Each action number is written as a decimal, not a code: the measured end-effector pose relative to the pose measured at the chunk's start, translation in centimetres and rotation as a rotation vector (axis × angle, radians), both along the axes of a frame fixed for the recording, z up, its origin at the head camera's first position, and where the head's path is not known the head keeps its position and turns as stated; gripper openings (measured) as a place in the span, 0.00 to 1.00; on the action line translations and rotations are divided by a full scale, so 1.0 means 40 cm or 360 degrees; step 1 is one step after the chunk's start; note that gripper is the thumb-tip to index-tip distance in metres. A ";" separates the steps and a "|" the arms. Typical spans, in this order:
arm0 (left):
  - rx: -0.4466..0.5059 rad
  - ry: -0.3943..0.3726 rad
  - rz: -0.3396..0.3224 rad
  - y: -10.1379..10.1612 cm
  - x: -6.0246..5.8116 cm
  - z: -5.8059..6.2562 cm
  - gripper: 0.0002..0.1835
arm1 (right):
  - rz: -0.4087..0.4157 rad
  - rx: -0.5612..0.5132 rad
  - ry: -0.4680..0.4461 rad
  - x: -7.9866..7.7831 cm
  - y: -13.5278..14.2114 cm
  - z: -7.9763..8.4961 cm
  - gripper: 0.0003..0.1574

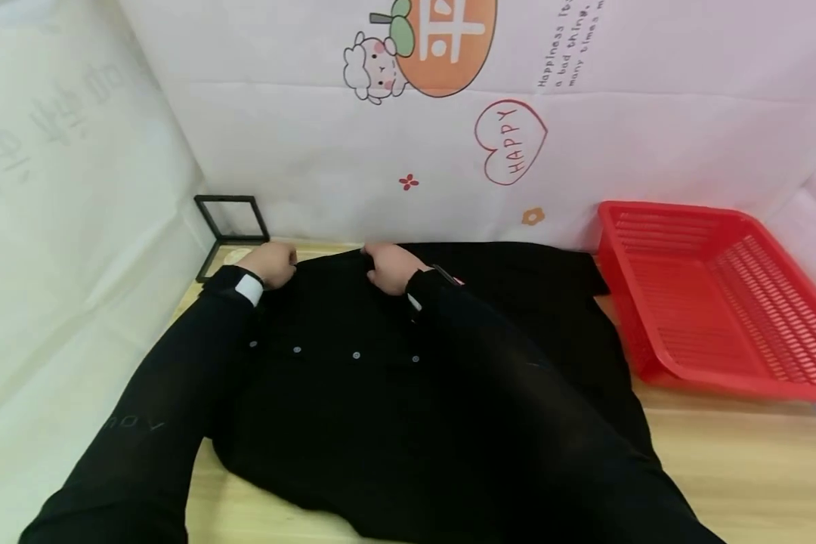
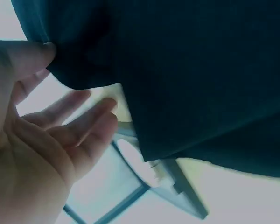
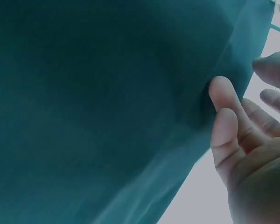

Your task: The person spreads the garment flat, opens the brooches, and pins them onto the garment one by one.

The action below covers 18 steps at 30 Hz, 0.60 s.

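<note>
Black cloth, a shirt (image 1: 313, 423), lay spread across the pale wood-grained table (image 1: 741, 438), its far edge close to the white backdrop (image 1: 299, 151). Both arms reached forward over it in dark sleeves (image 1: 156, 385), wrists near the far edge. The left hand (image 1: 270, 264) pinched the far left corner between thumb and forefinger, its other fingers fanned out clear of the fabric. The right hand (image 1: 391, 268) was at the same edge, further along, thumb spread away from loosely bent fingers, two fingertips resting against the cloth without gripping it. The weave looked smooth and matt, softly creased near that hand; small round buttons (image 1: 357, 355) ran in a row across the front. Beyond the left hand stood a thin-barred, angular black frame (image 1: 261, 219); at the right, a red plastic basket (image 1: 629, 317) had slotted, latticed walls.
</note>
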<state>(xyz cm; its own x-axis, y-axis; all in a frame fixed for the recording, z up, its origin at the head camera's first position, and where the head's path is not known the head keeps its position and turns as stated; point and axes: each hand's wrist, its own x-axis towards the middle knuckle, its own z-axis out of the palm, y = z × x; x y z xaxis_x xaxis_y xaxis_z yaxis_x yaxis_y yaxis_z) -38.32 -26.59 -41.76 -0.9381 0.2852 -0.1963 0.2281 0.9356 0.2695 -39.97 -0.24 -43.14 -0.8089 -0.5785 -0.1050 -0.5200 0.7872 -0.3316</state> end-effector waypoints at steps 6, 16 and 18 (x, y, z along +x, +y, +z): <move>0.0165 0.0091 0.0013 -0.020 -0.008 -0.024 0.03 | -0.0032 0.0046 0.0010 -0.015 -0.096 -0.013 0.30; 0.0665 -0.0093 0.0042 -0.031 0.030 0.015 0.20 | -0.0012 -0.0014 0.0066 0.003 -0.174 -0.011 0.13; 0.0728 -0.0123 0.0083 -0.040 0.037 0.015 0.22 | 0.0003 -0.0001 0.0087 0.008 -0.176 -0.014 0.08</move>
<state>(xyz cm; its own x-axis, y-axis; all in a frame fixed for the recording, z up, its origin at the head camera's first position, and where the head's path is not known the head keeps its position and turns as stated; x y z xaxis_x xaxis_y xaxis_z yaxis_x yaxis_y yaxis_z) -36.84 -28.19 -41.14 -0.9411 0.3117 -0.1310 0.1470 0.7262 0.6715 -39.64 -7.27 -43.70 -0.8124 -0.5800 -0.0602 -0.5388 0.7861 -0.3029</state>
